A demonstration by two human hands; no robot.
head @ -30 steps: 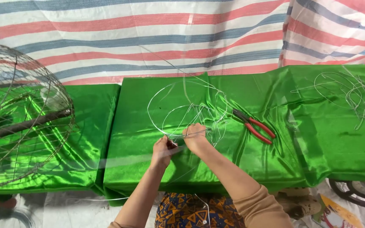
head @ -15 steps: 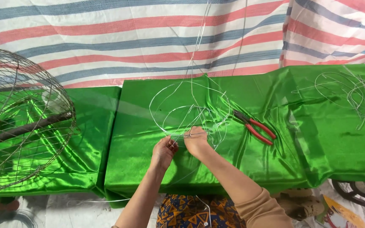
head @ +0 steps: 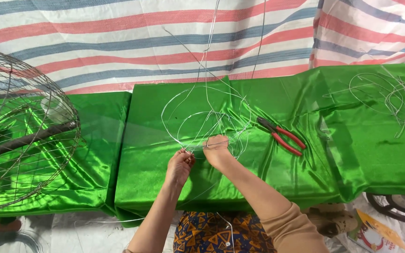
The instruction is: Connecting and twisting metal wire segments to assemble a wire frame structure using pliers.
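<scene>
While both hands pinch the thin wire at the centre of the frame, the left hand [head: 180,165] is closed around a short stretch of it, fingers curled tight, and the right hand [head: 217,151] grips the same strand just beside it, fingers narrow and pressed onto the metal. The wire frame [head: 207,119] they work on lies on the green cloth [head: 155,150] directly above the hands: several pale loops cross one another, and long loose ends rise toward the top of the frame.

To do this bend or twist well, the person probably needs to keep the two grips close together, so the thin wire turns at one spot instead of bowing along its length. Holding the loops flat against the cloth should also stop the frame from springing out of shape.

The red-handled pliers [head: 282,136] lie right of the hands, apart from the wire frame. A round wire cage [head: 22,136] fills the left edge, loose wire [head: 399,98] lies at the upper right, and a striped tarpaulin [head: 94,42] hangs across the top.
</scene>
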